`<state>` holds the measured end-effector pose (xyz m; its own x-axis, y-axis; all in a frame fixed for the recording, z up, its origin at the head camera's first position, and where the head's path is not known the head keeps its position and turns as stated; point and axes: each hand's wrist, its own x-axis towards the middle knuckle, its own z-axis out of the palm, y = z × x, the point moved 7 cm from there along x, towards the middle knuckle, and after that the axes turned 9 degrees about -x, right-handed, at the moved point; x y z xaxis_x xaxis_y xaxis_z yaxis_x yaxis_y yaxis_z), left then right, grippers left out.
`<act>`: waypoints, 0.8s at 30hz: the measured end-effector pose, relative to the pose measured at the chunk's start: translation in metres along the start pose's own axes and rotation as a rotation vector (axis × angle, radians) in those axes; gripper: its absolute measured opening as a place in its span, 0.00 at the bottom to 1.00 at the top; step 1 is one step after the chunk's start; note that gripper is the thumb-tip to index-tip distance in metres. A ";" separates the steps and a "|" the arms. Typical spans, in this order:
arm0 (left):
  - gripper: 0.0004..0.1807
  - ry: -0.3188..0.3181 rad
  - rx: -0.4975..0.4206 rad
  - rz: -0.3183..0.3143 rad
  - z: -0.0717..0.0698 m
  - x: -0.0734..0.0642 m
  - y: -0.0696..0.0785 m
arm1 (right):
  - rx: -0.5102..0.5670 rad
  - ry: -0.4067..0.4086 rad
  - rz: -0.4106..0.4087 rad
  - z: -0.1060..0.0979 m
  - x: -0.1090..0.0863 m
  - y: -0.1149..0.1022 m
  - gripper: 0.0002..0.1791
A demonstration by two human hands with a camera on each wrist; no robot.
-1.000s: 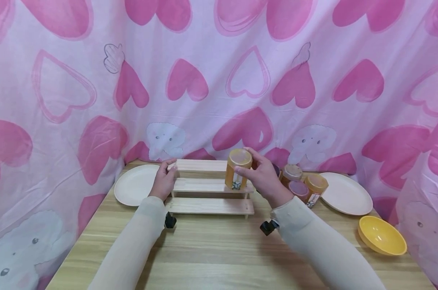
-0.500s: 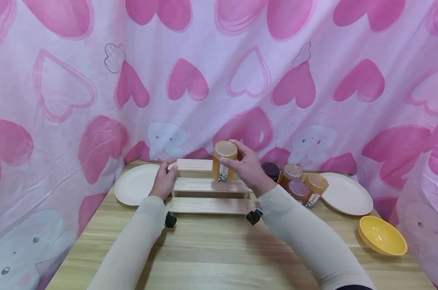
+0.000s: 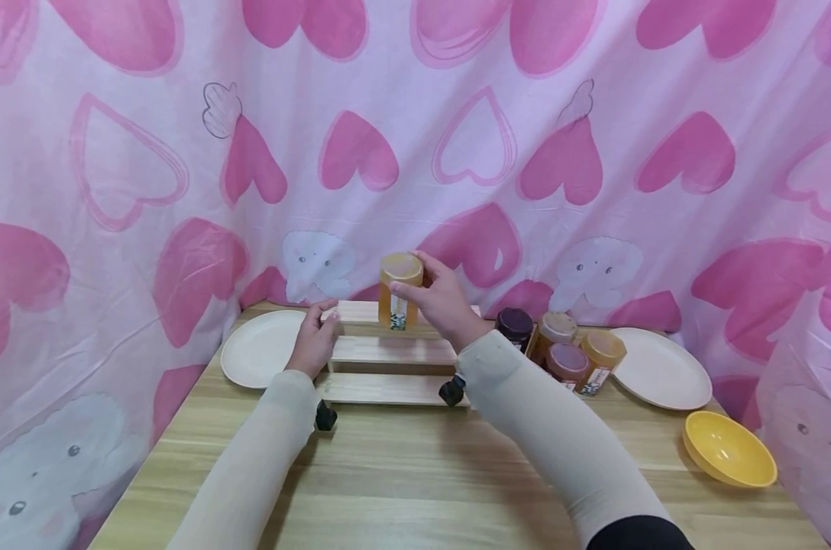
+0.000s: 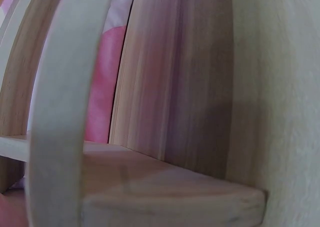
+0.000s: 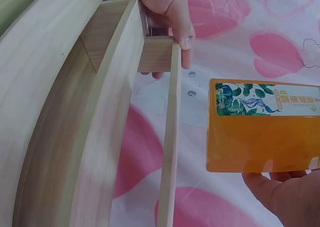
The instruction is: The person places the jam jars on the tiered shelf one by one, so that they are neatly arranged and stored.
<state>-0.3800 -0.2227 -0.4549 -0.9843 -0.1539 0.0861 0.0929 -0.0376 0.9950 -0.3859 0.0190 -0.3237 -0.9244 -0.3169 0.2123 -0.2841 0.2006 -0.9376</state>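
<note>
An amber jar (image 3: 400, 290) was in the air at the rack's top tier, roughly upright, its patterned label (image 3: 398, 312) facing the wearer. The right wrist view showed a gap between its base and the top board, so the two were not touching. The right hand (image 3: 448, 304) had hold of it from the side, closed to the jar's width — thumb across the near side, fingers reaching round toward the back.

The three-tier wooden rack (image 3: 388, 389) stood on the table (image 3: 388, 481), its boards rising in steps away from the person. The left hand (image 3: 314, 341) gripped the left end of the top board, thumb and fingers bent about the wood; the left wrist view held mainly boards at close range.

To the right of the rack four more jars stood grouped: a dark-lidded jar (image 3: 515, 325), a pale-topped jar (image 3: 558, 327), a jar with a mauve lid (image 3: 568, 359) and a second amber jar (image 3: 604, 347). Just beside them lay a white oval plate (image 3: 666, 370), with a yellow bowl (image 3: 729, 451) nearer the person. Another white plate (image 3: 263, 351) lay left of the rack — and behind everything hung a pink heart-print curtain (image 3: 415, 69).
</note>
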 end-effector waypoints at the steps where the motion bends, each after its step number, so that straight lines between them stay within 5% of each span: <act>1: 0.24 -0.001 0.000 -0.005 0.000 0.000 0.000 | 0.001 0.000 0.000 0.002 0.002 0.000 0.38; 11: 0.24 -0.030 -0.006 -0.051 0.006 -0.017 0.032 | 0.040 0.012 -0.017 0.022 0.019 -0.002 0.39; 18: 0.23 0.011 0.023 -0.004 0.000 0.005 -0.002 | 0.040 0.050 -0.028 0.034 0.030 -0.002 0.39; 24: 0.23 0.014 0.000 -0.016 -0.001 0.006 -0.003 | 0.045 0.058 -0.008 0.045 0.036 0.000 0.40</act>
<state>-0.3861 -0.2241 -0.4569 -0.9834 -0.1674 0.0694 0.0771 -0.0402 0.9962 -0.4077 -0.0343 -0.3282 -0.9358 -0.2638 0.2338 -0.2807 0.1564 -0.9470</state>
